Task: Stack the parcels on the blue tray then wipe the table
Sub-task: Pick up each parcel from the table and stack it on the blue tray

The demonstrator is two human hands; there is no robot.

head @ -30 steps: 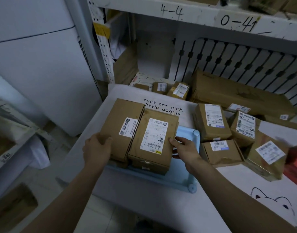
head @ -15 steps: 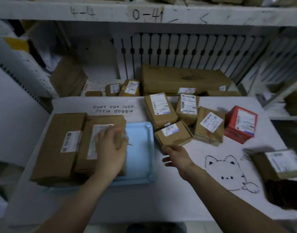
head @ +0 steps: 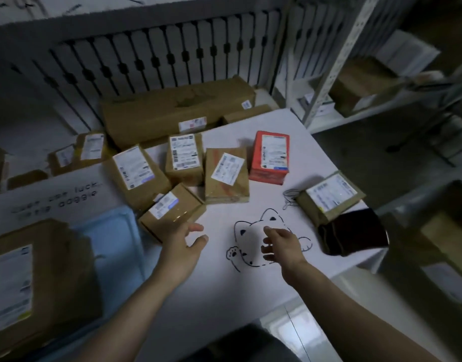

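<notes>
Some big brown parcels [head: 39, 278] sit on the blue tray [head: 115, 244] at the left of the tabletop [head: 211, 304]. More parcels wait in a bunch at the back. The closest is a small brown parcel [head: 172, 210], just beside the tray's corner. The left hand [head: 183, 246] is right next to it, its fingers [head: 196, 227] spread wide and holding nothing. The right hand [head: 283, 245] is above the cat drawing [head: 251, 246], its fingers [head: 270, 231] loosely apart and holding nothing too. The small parcel is a stiff cardboard box, and it is probably light (that is a guess from its size). Shiny tape on top may be a bit slippery, so it looks best to hold it by two facing sides, not by the top. One hand may be enough. The red parcel [head: 270, 155] and the flat parcel [head: 329, 197] near the right edge are well apart from the tray and need a longer reach. The flat one looks softer and might bend, so a hand under it would help. A dark cloth [head: 352, 231] lies touching it, handy for wiping later.
</notes>
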